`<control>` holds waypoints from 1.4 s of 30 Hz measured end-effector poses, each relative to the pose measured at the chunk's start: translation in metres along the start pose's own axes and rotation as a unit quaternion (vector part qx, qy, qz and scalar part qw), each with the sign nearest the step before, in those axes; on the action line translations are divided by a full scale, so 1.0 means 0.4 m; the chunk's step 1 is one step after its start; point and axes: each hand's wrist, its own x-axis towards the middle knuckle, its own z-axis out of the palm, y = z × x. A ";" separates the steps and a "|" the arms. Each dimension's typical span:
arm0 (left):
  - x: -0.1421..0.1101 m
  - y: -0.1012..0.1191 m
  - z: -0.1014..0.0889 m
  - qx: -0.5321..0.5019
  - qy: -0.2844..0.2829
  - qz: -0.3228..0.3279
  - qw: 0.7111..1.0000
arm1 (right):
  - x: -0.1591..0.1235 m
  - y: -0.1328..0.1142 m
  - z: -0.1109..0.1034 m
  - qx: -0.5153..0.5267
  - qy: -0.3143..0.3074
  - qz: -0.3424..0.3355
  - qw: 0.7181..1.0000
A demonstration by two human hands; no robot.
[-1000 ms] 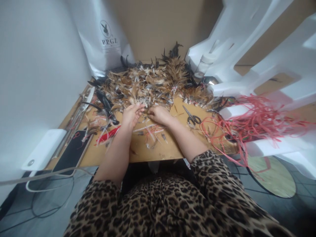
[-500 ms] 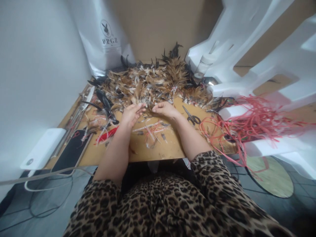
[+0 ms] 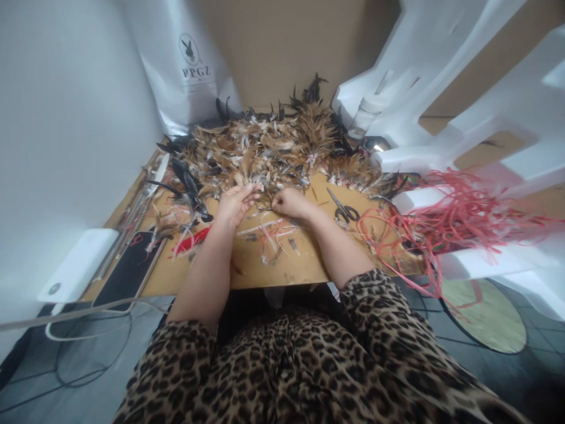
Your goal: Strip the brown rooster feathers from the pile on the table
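Note:
My left hand (image 3: 237, 203) pinches the pale quill ends of a small bunch of brown feathers (image 3: 249, 168) at the near edge of the pile. Close on its right, my right hand (image 3: 290, 203) is closed with its fingers curled in; whatever they hold, if anything, is too small to make out. Beyond both hands spreads a large heap of brown and black feathers (image 3: 269, 138). Below them, white and pink strips (image 3: 271, 235) lie scattered on the wooden table (image 3: 282, 274).
Black-handled scissors (image 3: 343, 207) lie right of my right forearm. Pink ribbon strips (image 3: 463, 215) hang over white foam (image 3: 485, 262) at the right. A phone (image 3: 128, 271) and a white power bank (image 3: 79, 265) with a cable are at the left. A clear bottle (image 3: 364, 121) stands behind.
My right hand has shifted slightly down, and its fingers have curled in more. My left hand keeps its place at the feathers.

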 end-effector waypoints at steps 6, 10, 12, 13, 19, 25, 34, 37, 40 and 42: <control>0.000 0.001 -0.001 -0.015 -0.011 0.011 1.000 | -0.003 0.063 -0.043 0.278 0.051 0.031 0.959; 0.002 -0.002 -0.005 -0.021 -0.008 0.013 1.000 | 0.010 0.071 -0.023 0.292 0.143 0.057 0.944; 0.003 -0.003 -0.006 -0.019 -0.011 0.012 1.000 | 0.015 0.054 -0.003 0.242 0.158 0.049 0.956; 0.004 -0.004 -0.007 -0.018 -0.013 0.012 1.000 | 0.016 0.043 0.007 0.200 0.161 0.043 0.965; 0.010 -0.006 -0.012 -0.019 -0.009 0.010 1.000 | 0.021 0.011 0.024 -0.047 0.166 0.039 0.984; 0.002 0.000 -0.004 -0.015 0.000 0.007 1.000 | 0.026 0.082 -0.014 0.231 0.176 0.057 0.955; 0.000 0.003 -0.002 -0.023 0.005 0.009 1.000 | -0.004 0.076 -0.056 0.375 0.097 0.038 0.921; 0.003 0.001 -0.004 -0.023 0.002 0.011 1.000 | 0.004 0.088 -0.047 0.340 0.123 0.046 0.931; 0.004 -0.001 -0.005 -0.022 0.003 0.010 1.000 | 0.018 0.105 -0.036 0.249 0.227 0.044 0.941; 0.004 -0.001 -0.004 -0.022 0.004 0.008 1.000 | 0.024 0.107 -0.030 0.195 0.296 0.024 0.935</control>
